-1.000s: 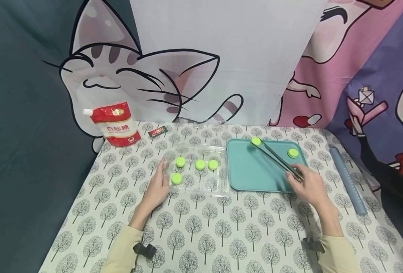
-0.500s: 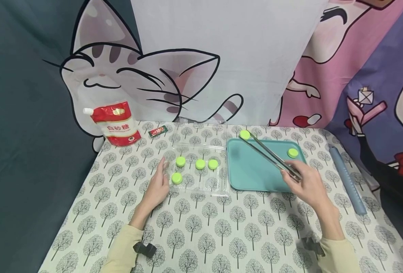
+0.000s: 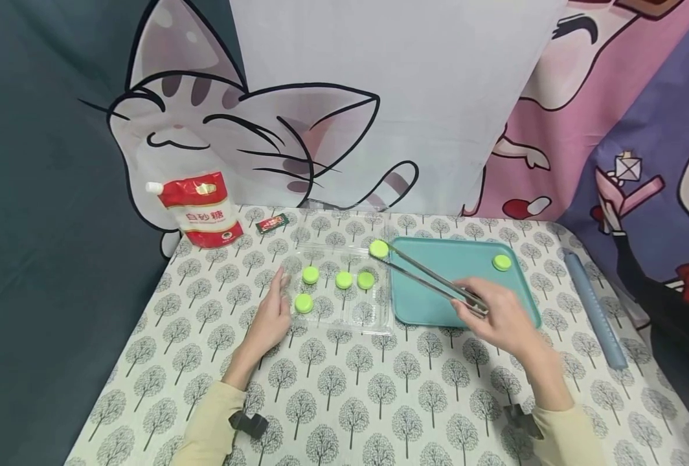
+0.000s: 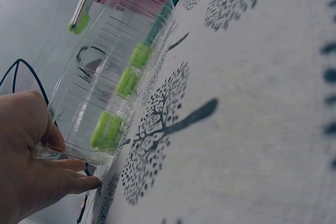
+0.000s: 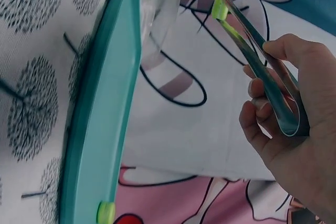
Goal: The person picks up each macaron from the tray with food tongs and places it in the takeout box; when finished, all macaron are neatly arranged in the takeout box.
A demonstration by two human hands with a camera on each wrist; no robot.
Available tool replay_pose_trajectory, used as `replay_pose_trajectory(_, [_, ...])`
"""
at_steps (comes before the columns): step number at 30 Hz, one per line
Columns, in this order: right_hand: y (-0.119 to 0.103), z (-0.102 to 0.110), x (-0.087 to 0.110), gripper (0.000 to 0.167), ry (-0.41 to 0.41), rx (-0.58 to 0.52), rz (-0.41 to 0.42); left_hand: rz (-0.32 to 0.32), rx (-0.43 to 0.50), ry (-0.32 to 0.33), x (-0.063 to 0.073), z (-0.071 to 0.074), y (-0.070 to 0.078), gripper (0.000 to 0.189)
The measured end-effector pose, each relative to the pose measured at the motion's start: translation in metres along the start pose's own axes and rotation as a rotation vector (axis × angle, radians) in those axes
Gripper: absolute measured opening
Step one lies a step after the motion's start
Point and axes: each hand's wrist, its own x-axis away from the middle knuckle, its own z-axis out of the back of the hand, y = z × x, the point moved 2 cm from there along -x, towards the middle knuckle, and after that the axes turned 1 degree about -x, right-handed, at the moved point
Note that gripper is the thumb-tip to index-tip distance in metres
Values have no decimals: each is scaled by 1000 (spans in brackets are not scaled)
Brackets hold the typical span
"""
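Note:
My right hand (image 3: 498, 317) grips metal tongs (image 3: 432, 275), their tips pinching a green macaron (image 3: 379, 248). In the head view, that macaron overlaps the right rear part of a clear plastic box (image 3: 344, 330). Inside the box sit several more green macarons (image 3: 304, 303), some in a row and one nearer the front. My left hand (image 3: 270, 320) rests along the box's left side with extended fingers; the left wrist view shows its fingertips (image 4: 86, 183) low at the box's end. One macaron (image 3: 502, 262) lies on the teal tray (image 3: 438, 307) at right.
The box's clear lid (image 3: 341, 230) stands open behind it. A red and white sugar pouch (image 3: 201, 210) and a small green and red packet (image 3: 272, 223) are at back left. A blue-grey bar (image 3: 595, 310) lies right of the tray. A printed curtain hangs behind the table.
My right hand has carried the tongs and their macaron leftward, from over the tray's rear to over the box's right side. My left hand has stayed at the box.

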Motion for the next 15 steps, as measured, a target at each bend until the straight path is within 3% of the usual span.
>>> replay_pose_trajectory(15, [-23,-30,-14,27,-287,-48,-70,6,3,3,1,0,2,70])
